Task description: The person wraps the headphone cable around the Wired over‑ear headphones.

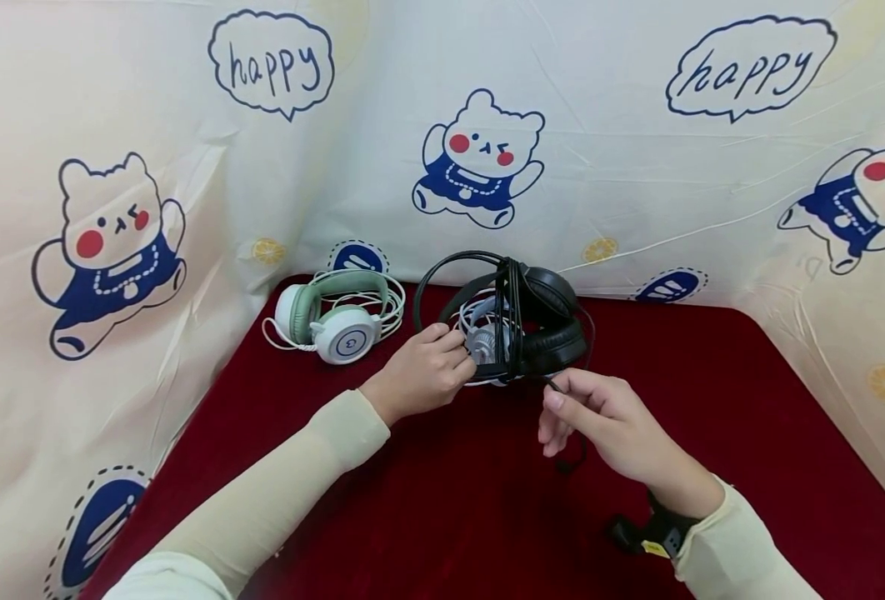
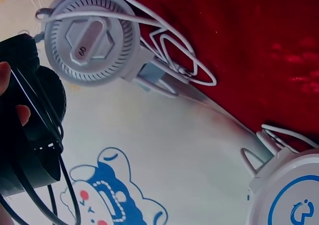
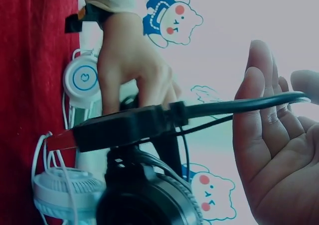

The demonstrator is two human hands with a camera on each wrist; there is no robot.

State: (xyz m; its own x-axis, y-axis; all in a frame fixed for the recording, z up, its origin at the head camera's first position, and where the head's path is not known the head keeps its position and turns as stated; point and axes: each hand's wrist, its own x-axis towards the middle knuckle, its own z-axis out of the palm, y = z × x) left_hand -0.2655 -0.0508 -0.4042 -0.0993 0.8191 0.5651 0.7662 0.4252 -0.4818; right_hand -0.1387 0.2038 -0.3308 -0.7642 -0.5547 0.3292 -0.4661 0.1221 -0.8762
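My left hand (image 1: 429, 368) grips the headband of a pair of black headphones (image 1: 555, 350), which hangs over the back of the table. Loops of its black cable (image 1: 513, 317) are wound around it between headband and ear cups. On the right, my right hand (image 1: 613, 421) pinches the loose end of that cable (image 3: 214, 108) between thumb and fingers. A black plug (image 3: 119, 130) with a reddish tip sits at the cable's end, in front of the left hand in the right wrist view. Behind the black pair, a light grey headset (image 2: 92, 43) is partly hidden.
A white and green headset (image 1: 347, 335) with a coiled white cable lies at the back left of the red-covered table (image 1: 442, 517). A printed cloth wall (image 1: 607, 167) stands right behind the table. A white cord (image 1: 652, 237) runs along it.
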